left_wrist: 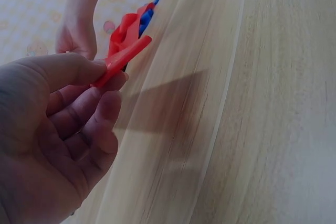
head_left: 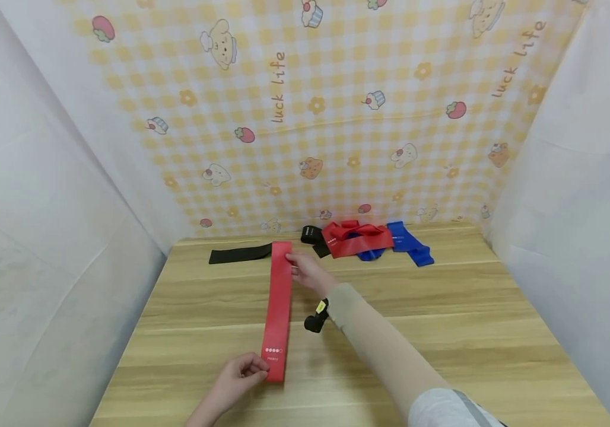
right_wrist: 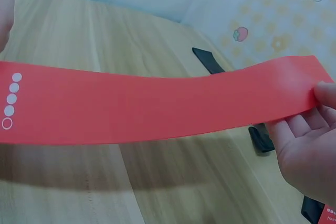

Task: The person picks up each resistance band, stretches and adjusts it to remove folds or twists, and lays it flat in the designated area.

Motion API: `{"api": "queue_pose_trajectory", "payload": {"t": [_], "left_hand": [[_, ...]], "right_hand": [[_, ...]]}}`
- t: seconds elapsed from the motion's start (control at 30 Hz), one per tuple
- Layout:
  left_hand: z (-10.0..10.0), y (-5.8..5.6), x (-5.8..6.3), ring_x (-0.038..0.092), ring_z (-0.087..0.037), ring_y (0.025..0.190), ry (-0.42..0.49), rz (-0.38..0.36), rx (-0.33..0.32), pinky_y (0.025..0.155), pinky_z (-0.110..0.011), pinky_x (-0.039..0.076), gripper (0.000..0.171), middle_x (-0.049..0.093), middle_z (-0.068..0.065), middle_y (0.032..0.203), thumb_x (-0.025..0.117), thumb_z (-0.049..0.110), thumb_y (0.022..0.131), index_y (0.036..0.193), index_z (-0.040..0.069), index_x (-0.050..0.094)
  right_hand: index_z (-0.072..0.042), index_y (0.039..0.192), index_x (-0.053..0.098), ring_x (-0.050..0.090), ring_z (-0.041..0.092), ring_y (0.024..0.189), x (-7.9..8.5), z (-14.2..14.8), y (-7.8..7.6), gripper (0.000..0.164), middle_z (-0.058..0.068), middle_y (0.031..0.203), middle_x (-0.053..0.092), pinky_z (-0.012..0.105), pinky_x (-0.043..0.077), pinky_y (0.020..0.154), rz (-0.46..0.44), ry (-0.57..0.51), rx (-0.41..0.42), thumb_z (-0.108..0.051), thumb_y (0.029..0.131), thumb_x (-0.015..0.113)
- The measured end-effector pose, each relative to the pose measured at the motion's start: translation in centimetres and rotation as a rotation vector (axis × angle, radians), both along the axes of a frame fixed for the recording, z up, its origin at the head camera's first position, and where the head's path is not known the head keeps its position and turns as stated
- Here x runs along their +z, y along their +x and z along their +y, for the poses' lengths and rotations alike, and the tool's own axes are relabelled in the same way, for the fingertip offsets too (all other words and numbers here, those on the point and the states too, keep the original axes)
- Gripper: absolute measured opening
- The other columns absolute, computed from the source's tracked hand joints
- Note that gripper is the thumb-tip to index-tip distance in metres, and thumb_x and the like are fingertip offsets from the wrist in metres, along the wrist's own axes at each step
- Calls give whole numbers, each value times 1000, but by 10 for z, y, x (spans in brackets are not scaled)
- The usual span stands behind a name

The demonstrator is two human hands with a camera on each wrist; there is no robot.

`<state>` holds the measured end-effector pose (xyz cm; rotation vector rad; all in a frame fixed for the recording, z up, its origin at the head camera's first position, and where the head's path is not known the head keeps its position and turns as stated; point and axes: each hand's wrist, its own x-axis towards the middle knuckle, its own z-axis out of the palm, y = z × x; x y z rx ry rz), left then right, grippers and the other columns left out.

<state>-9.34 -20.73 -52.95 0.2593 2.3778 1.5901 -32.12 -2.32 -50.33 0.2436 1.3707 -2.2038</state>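
A flat red resistance band (head_left: 279, 302), printed "Heavy" near its close end, stretches lengthwise between both hands above the table. My left hand (head_left: 238, 379) pinches the near end between thumb and fingers; in the left wrist view that red end (left_wrist: 123, 61) pokes out past the thumb. Toward the back, my right hand (head_left: 310, 274) grips the far end. The right wrist view shows the band (right_wrist: 157, 108) sagging slightly, with the right thumb on top and fingers (right_wrist: 296, 129) beneath. Behind its far end lies a black band (head_left: 240, 255) on the table.
At the back of the wooden table (head_left: 390, 356) lies a pile of bands: a black one (head_left: 311, 235), red ones (head_left: 361, 243) and blue ones (head_left: 410, 244). A checked cloth (head_left: 315, 136) hangs behind, with white sheets at both sides. A black wrist camera (head_left: 315, 320) hangs from the right forearm.
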Motion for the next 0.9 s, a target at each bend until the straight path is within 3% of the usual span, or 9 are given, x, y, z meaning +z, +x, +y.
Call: {"api": "queue_pose_trajectory", "payload": {"t": [0.17,0.3,0.43,0.6,0.67,0.83,0.9], "left_hand": [[-8,2,-2,58,-9,74,-25,-10,4,66,-24,49,7,66,-4,86,68,9,89,93,4,67],[-14,3,-3,58,-9,73,-53,-10,7,65,-24,49,7,66,-3,85,68,9,88,93,4,67],[-18,5,-4,57,-9,73,-68,0,10,65,-24,49,6,66,-2,84,69,9,88,92,5,67],[-21,8,-5,57,-8,71,-79,17,18,64,-23,50,4,66,-2,84,68,7,87,91,5,67],[-23,9,-5,56,-8,70,-76,24,19,63,-23,49,4,66,-3,83,68,6,87,91,4,67],[-25,11,-3,56,-7,69,-57,32,25,62,-23,49,5,66,-3,82,69,6,88,91,4,68],[-25,12,-2,56,-7,69,-59,24,31,63,-23,49,4,66,-2,83,69,8,88,91,5,68]], "right_hand": [[-1,114,59,61,16,80,4,-5,0,18,4,91,62,37,50,85,55,84,49,-11,100,52],[0,125,56,55,17,79,8,-8,-1,30,2,88,59,41,46,93,114,202,108,-13,98,56],[-1,131,53,47,15,70,9,-11,-4,37,0,83,53,34,47,80,119,230,139,-13,97,59],[-6,98,60,39,12,58,7,-13,-7,7,0,72,44,24,40,56,141,233,175,-13,97,59],[-8,89,57,38,11,56,7,-14,-8,9,0,70,43,24,36,53,141,225,191,-12,97,59],[-5,93,55,38,10,54,9,-18,-9,6,2,70,48,25,30,51,125,174,212,-9,98,55],[-3,99,57,45,10,55,9,-20,-8,6,3,73,54,23,37,52,116,173,201,-9,98,56]]}}
